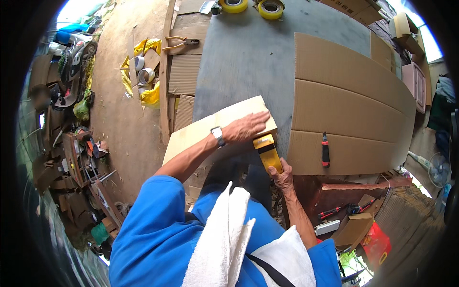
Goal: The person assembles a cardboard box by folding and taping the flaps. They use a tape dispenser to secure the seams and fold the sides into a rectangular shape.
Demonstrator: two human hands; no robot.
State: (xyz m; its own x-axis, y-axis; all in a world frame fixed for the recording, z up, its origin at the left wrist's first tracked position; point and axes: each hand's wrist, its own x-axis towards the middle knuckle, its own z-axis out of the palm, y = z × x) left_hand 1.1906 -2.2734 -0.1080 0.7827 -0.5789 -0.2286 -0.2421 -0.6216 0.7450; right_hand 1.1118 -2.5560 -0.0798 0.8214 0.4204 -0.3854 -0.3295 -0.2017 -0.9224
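Note:
A closed cardboard box (pixel 201 131) lies on the grey table (pixel 248 52) in front of me. My left hand (pixel 245 127), with a wristwatch on its wrist, presses flat on the box's top near its right end. My right hand (pixel 283 176) grips a yellow tape dispenser (pixel 267 150), which sits against the box's near right edge. A white towel hangs over my shoulder.
A large flat cardboard sheet (pixel 344 105) covers the table's right side, with a red-and-black utility knife (pixel 325 150) on it. Two yellow tape rolls (pixel 251 5) sit at the far edge. Pliers (pixel 179 43), cardboard stacks and cluttered tools surround the table.

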